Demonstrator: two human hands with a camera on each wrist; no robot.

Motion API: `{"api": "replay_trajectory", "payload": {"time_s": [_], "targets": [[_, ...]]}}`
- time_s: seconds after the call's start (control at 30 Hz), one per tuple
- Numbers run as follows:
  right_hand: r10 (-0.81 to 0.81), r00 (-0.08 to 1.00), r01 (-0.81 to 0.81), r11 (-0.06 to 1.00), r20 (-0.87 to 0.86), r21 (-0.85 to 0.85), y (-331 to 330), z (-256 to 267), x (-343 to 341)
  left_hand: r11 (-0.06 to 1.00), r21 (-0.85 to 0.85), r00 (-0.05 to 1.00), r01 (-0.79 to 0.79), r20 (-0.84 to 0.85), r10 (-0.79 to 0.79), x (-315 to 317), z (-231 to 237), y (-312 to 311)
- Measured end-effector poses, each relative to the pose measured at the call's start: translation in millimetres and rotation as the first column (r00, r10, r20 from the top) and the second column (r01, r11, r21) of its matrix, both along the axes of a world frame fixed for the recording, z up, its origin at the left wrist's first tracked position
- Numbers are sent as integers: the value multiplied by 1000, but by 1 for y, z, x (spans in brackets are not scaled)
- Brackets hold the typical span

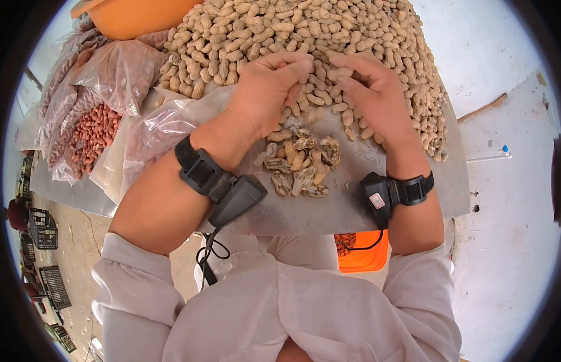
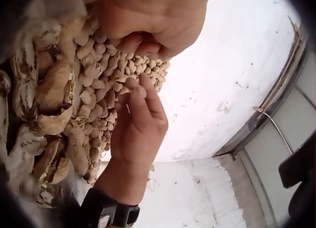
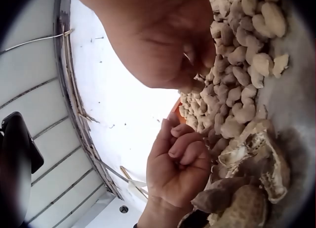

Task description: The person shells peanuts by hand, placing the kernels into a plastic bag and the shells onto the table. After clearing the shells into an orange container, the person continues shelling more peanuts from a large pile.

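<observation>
At the near edge of a big heap of unshelled peanuts, both hands are raised close to each other. My left hand is curled, thumb against the forefinger, and a small reddish peanut kernel shows between them. Between thumb and forefinger, my right hand pinches a pale unshelled peanut. The left wrist view shows this right hand from the side, fingertips together over the heap. In the right wrist view the left hand has its fingers folded toward the palm. Broken peanut shells lie below the hands.
A metal tabletop carries the heap. To the left are plastic bags with red kernels. An orange basin stands at the back left. Below the table edge sits an orange container. Black crates stand on the floor.
</observation>
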State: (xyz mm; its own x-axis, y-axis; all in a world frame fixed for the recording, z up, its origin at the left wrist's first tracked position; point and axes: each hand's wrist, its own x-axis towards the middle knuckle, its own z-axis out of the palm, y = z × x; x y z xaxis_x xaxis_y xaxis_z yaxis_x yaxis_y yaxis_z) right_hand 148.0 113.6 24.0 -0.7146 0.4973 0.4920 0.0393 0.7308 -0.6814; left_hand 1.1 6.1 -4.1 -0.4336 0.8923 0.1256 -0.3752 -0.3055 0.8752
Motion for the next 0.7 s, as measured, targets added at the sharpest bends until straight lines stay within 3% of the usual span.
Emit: {"api": "replay_trajectory", "payload": {"time_s": [0.07,0.17,0.37,0.47,0.7], "targets": [[121,968,-195,913,-219,-359,-8,1,-4,999,-39,992,24,-126,-28,7,3,-3],[153,955,-248,881,-254,-402,-4,-2,-4,999,-19,973,38,-225,-42,7,0,-2],[191,916,-381,689,-352,-616,-1,-8,-7,1000,2,923,-17,-385,16,7,2,-4],[174,940,-318,760,-294,-567,-7,-6,-8,1000,18,900,18,-435,-8,8,4,-7],[207,959,-276,836,-193,-474,-10,-5,-8,997,24,757,-78,-649,75,5,-5,-2]]}}
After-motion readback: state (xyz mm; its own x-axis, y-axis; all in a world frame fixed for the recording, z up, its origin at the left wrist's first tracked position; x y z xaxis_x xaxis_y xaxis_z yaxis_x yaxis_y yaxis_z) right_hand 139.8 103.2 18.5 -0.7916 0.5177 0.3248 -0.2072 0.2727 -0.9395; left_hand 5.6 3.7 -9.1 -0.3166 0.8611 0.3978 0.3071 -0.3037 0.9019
